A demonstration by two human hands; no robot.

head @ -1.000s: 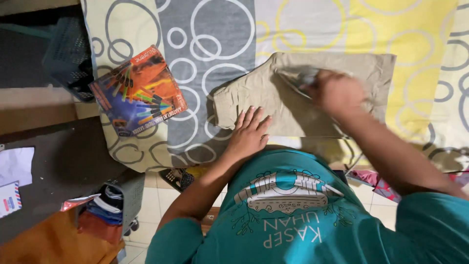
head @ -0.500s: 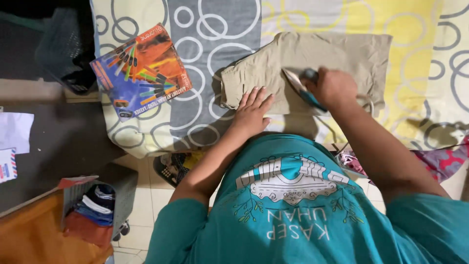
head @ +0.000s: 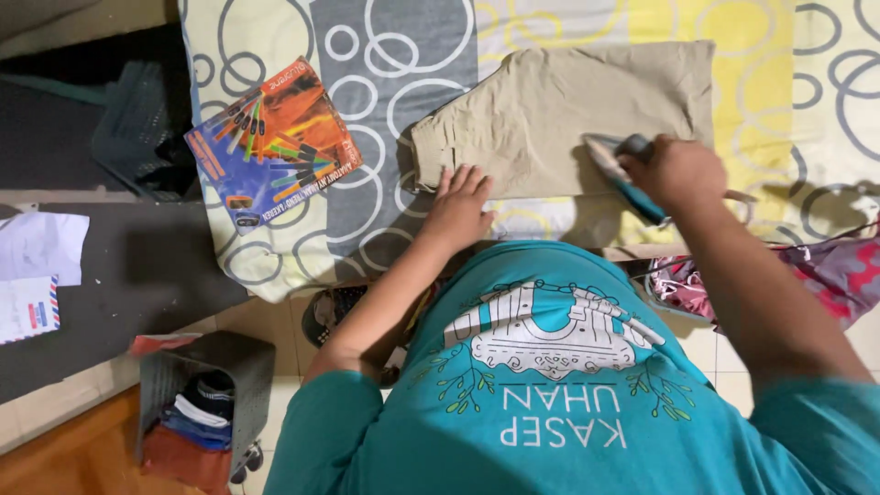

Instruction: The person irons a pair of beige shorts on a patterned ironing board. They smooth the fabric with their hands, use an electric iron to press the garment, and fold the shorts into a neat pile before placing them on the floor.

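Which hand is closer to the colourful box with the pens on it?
Left. The left hand lies flat on the beige folded trousers, just right of the colourful flat box. The right hand holds the iron, farther away.

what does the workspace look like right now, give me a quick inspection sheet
surface: patterned sheet with ring print, spread flat.
job's things: beige garment lying flat; teal iron on its near edge.
clutter: colourful book on the sheet.
hands: left hand flat on the garment edge; right hand gripping the iron.
cables: thin cord at right.
surroundings: grey bin of clothes, papers, dark basket.
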